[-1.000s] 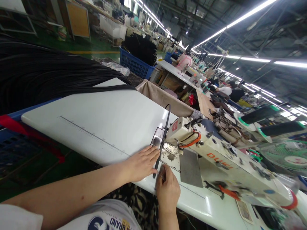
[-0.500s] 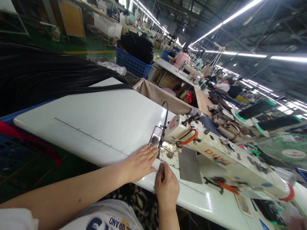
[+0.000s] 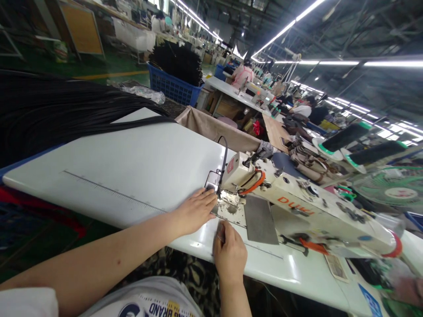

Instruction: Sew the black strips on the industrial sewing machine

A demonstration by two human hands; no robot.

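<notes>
Now laying the left hand [image 3: 197, 211] flat, palm down, with fingers stretched out and touching the shiny metal block [image 3: 212, 179] by the needle end of the sewing machine [image 3: 291, 200]. Curling in the right hand [image 3: 231, 253] near the front edge of the worktop [image 3: 142, 158], thumb and fingers close together. Maybe pinching something small there, but hiding too much to tell for sure. Having both hands near each other, but not touching.

Just past the left fingertips, showing a thin black strip [image 3: 226, 152] going down beside the needle end and bending in a loop at the top. Hiding the low end of the strip from view. Seemingly minding the strip right by the needle, so probably calling for a light, flat touch, a straight strip and fingertips well away from the needle.

Looking further out, seeing a flat gray plate [image 3: 261, 220] beside the needle area, and a long ruler line [image 3: 112, 190] on the left. Spotting a big heap of black strips [image 3: 59, 105] at the far left, a tan cloth bin [image 3: 214, 127] behind the worktop, and a green fan [image 3: 390, 187] on the right. Farther off, seeing a blue basket [image 3: 172, 88] and a person in pink [image 3: 243, 78].
</notes>
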